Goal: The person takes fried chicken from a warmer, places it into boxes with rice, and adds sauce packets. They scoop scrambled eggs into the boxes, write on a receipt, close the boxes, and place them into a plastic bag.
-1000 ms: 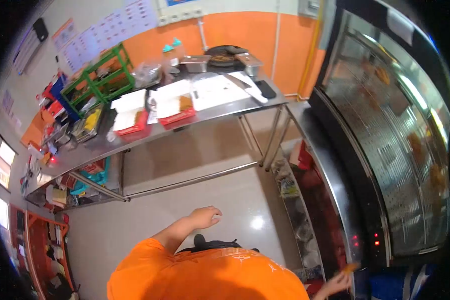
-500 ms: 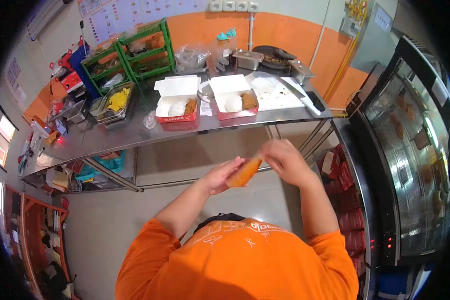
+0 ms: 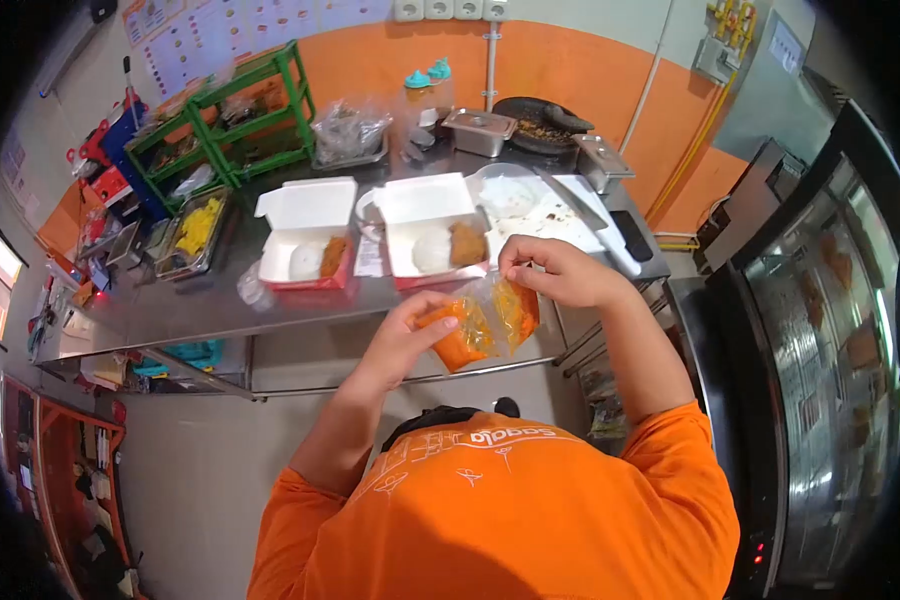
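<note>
My left hand (image 3: 415, 335) grips an orange sauce packet (image 3: 460, 343), thumb laid over its front. Pinched at its upper corner by my right hand (image 3: 558, 272), a second sauce packet (image 3: 516, 312) hangs right beside the first, with clear, shiny plastic between the two. Both packets are up in front of my chest, near the table's front edge. Beyond them stand two open red-and-white meal boxes, the left box (image 3: 307, 204) and the right box (image 3: 425, 203). Each contains a white rice mound (image 3: 432, 250) and a brown fried piece (image 3: 467, 244).
A knife (image 3: 575, 200) lies on the white cutting board (image 3: 555, 228). Behind are a lidded metal container (image 3: 478, 132), a dark stone mortar (image 3: 535, 118) and teal-capped bottles (image 3: 418, 90). A green rack (image 3: 250, 115) and yellow food tray (image 3: 198, 228) stand left; a glass display cabinet (image 3: 820, 320) is right.
My hands have moved up and closer to the table. One orange shape showed in my left hand before; now each hand grips a packet, spread side by side. The view has shifted.
</note>
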The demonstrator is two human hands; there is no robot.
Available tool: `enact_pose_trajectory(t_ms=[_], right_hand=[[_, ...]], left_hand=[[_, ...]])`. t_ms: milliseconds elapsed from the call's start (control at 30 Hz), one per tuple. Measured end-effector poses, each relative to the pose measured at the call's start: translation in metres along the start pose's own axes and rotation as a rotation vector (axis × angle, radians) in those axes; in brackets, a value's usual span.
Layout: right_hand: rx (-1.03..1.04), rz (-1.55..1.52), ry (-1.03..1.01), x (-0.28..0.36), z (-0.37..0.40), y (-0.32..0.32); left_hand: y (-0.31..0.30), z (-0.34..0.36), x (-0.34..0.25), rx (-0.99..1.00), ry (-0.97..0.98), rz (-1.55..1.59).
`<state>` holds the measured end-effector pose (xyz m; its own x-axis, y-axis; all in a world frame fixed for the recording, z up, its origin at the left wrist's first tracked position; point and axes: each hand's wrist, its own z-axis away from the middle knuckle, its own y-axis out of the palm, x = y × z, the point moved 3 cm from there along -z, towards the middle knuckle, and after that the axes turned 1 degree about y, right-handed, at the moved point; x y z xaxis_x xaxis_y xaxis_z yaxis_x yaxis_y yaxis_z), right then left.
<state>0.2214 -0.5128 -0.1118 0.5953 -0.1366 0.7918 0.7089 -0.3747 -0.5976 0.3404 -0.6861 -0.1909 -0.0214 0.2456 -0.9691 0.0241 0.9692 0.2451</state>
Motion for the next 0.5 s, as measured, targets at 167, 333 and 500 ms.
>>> enact_pose_trajectory(t_ms=[167,333,500], right_hand=[[0.203,0.107,0.022,-0.059,-0.001,-0.088],[0.270,0.115,0.035,-0.130,0.006,-0.136],[-0.086,0.163,0.110,-0.235,0.030,-0.145]], left_hand=[[0.054,-0.106,0.021,0.132,0.066,-0.042],[0.086,-0.194,0.060,0.238,-0.075,-0.390],[0.094,-0.238,0.089,0.091,-0.008,-0.460]])
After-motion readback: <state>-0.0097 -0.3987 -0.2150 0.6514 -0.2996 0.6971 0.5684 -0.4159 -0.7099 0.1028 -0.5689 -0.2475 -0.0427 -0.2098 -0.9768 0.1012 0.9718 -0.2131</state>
